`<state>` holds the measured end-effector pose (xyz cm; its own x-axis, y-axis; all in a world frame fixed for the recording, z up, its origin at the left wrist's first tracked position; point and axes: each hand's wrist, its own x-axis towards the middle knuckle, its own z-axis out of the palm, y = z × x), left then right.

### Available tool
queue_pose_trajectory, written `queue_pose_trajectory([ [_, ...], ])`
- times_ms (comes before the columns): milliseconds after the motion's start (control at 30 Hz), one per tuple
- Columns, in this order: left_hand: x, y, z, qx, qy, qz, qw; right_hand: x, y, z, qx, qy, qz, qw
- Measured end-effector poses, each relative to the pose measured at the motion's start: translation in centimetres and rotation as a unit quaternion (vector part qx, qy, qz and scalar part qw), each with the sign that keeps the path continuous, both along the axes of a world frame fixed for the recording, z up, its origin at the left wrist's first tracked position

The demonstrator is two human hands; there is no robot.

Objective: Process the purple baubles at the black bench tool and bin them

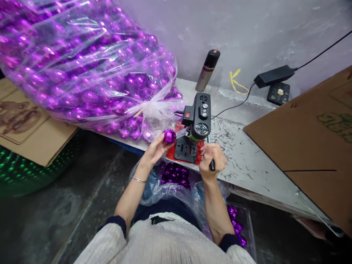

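My left hand (154, 151) pinches a shiny purple faceted bauble (169, 136) between thumb and fingers, just left of a small black machine (202, 115). The machine has round vents, knobs and a red switch, and it stands over a black slotted plate (184, 151) on a red mat (171, 152). My right hand (213, 161) is closed around a black-ended handle (212, 165) at the machine's right side. A thin rod shows above the fist; whether it joins the machine I cannot tell.
A big clear bag (90, 73) of purple baubles fills the left. Behind stand a spray can (207, 71) and a black power adapter (275, 76). Dark bits litter the white bench (247, 157). A cardboard box (310, 135) is at right; more purple baubles (176, 175) lie below the bench edge.
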<state>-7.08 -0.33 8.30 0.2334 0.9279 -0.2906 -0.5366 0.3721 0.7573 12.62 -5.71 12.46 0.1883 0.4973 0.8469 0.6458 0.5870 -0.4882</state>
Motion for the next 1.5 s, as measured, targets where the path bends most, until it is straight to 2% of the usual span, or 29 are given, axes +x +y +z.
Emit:
queue_pose_trajectory([
  [67, 1.1, -0.9, -0.9, 0.004, 0.026, -0.009, 1.0, 0.1, 0.1, 0.5, -0.001, -0.005, 0.001, 1.0],
  [167, 2.8, -1.5, -2.8, 0.077, 0.164, 0.0, 0.983, 0.2, 0.2, 0.9, 0.002, -0.02, 0.002, 1.0],
  [267, 4.3, -1.5, -4.4, 0.18, 0.343, 0.015, 0.922, 0.3, 0.1, 0.9, 0.003, -0.034, 0.004, 0.999],
  [333, 4.9, -1.3, -5.2, 0.24, 0.423, 0.011, 0.874, 0.4, 0.1, 0.9, 0.002, -0.04, 0.008, 0.999],
  [500, 5.4, -0.5, -5.7, 0.372, 0.501, -0.002, 0.782, 0.5, -0.1, 0.8, -0.006, -0.05, 0.004, 0.999],
  [633, 5.9, -0.3, -6.2, 0.414, 0.526, -0.02, 0.743, 0.4, -0.1, 0.9, -0.004, -0.054, 0.002, 0.999],
  [833, 7.0, -0.4, -8.0, 0.415, 0.511, 0.018, 0.753, 0.4, -0.2, 1.0, -0.007, -0.061, 0.0, 0.998],
  [967, 7.1, -0.4, -8.7, 0.42, 0.497, 0.034, 0.758, 0.4, -0.4, 0.1, -0.009, -0.052, -0.002, 0.999],
  [1267, 7.2, -0.7, -8.4, 0.387, 0.477, 0.025, 0.789, 0.2, 0.3, -4.8, 0.04, -0.025, -0.005, 0.999],
  [1500, 7.2, -0.7, -8.3, 0.39, 0.477, 0.02, 0.787, 0.1, 0.6, -5.9, 0.056, 0.003, -0.009, 0.998],
])
